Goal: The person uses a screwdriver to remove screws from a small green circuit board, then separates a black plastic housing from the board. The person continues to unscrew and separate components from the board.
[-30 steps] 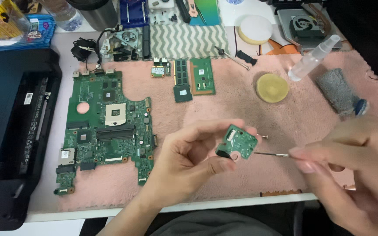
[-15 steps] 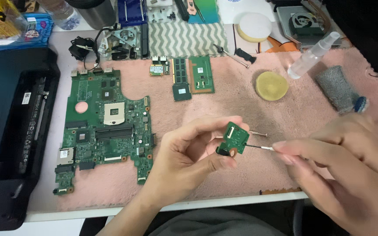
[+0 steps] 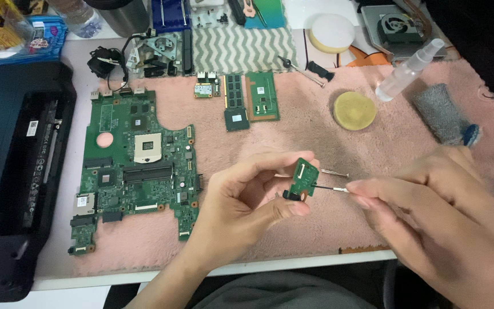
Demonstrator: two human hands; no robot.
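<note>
My left hand pinches a small green circuit board between thumb and fingers, held above the pink mat. My right hand grips a thin metal tool whose tip touches the small board's right edge. A loose metal pin or screw lies on the mat just behind the board. A large green motherboard lies flat on the mat to the left.
A black laptop case sits at the far left. Memory modules and small green boards lie at the mat's back. A round yellow pad, clear spray bottle, grey cloth and cooling fan are at the right.
Both hands and the small board have shifted slightly; my right hand's tool has moved left so that it meets the board's edge. Everything on the mat has stayed put.
</note>
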